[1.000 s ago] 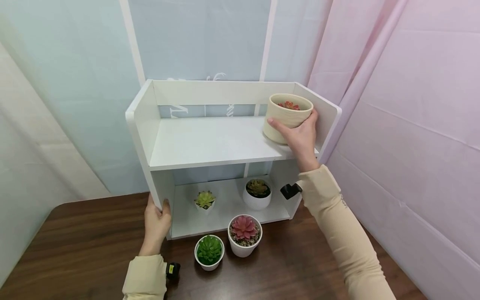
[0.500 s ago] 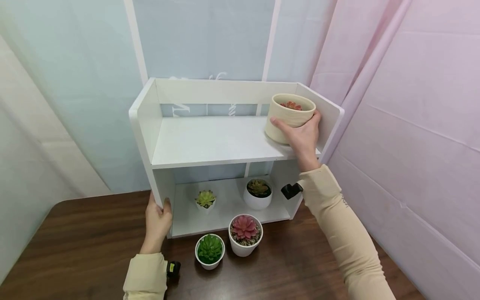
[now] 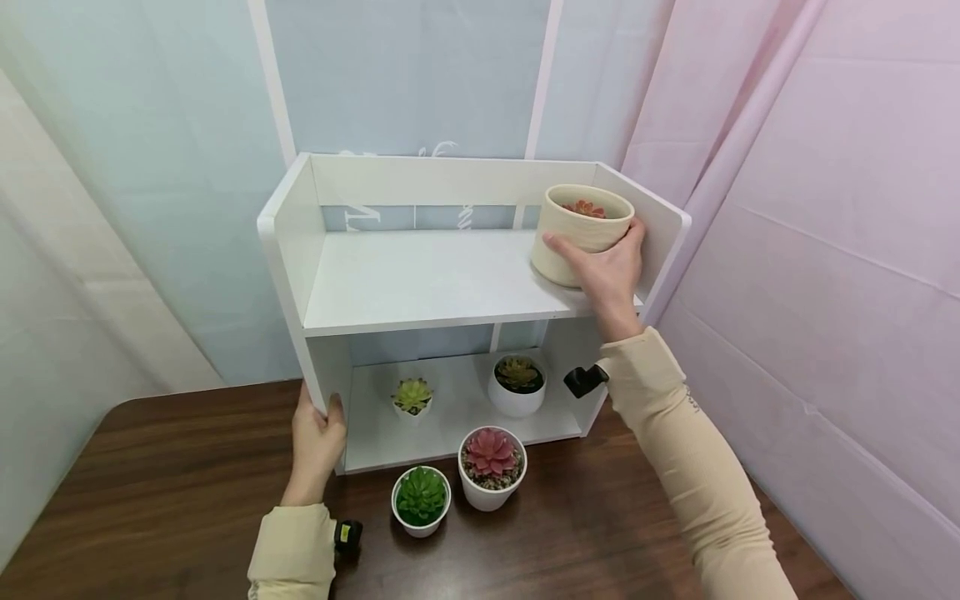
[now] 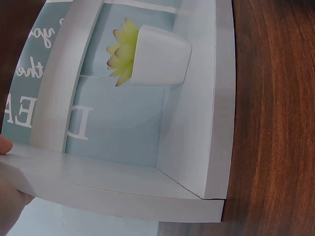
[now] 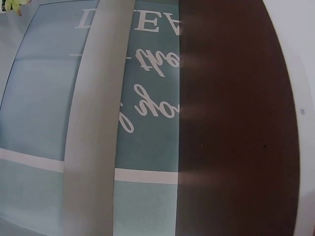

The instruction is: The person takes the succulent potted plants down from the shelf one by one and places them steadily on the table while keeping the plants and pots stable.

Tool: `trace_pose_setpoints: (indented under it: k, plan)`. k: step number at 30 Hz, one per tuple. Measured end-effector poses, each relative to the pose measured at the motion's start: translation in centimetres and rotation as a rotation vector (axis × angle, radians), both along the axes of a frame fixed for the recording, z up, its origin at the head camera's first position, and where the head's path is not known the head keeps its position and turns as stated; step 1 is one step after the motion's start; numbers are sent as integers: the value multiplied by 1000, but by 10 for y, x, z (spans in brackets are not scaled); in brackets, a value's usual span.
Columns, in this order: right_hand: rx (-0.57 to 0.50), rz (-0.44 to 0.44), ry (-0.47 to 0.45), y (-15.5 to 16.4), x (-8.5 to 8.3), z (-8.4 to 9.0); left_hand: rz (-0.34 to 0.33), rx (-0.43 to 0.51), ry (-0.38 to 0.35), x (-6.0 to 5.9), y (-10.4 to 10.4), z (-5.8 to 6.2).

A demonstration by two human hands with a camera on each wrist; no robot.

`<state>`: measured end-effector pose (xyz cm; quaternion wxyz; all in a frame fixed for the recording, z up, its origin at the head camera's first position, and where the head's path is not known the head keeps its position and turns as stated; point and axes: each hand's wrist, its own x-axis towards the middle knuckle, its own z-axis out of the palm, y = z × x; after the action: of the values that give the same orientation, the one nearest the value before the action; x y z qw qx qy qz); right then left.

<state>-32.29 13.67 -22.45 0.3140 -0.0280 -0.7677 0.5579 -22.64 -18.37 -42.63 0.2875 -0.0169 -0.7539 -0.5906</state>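
Note:
In the head view, my right hand (image 3: 611, 271) grips a cream flowerpot (image 3: 566, 250) with a red succulent (image 3: 583, 209) inside. The pot stands upright at the right end of the upper board of a white two-tier shelf (image 3: 420, 275); the thumb lies on its front, while the fingers are partly hidden on its right side. My left hand (image 3: 318, 442) holds the shelf's left side panel (image 3: 324, 375) low down, thumb inside. The left wrist view shows this panel (image 4: 123, 184) with a bit of the hand (image 4: 10, 206) at the edge. No hand appears in the right wrist view.
On the lower board stand a small yellow-green succulent (image 3: 412, 397) and a round white pot (image 3: 517, 402) with a dark succulent. Before the shelf, a green succulent (image 3: 421, 495) and a pink succulent (image 3: 491, 452) in white pots stand on the brown table (image 3: 187, 467). Curtains (image 3: 405, 75) hang behind.
The head view has shifted very slightly. Both hands, the cream flowerpot and the shelf keep their places relative to each other.

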Motion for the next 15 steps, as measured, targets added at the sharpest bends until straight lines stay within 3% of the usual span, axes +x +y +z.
trace_pose_setpoints:
  k: [15]
  plan:
    - [-16, 42, 67, 0, 12, 5, -8, 7, -6, -1, -1, -1]
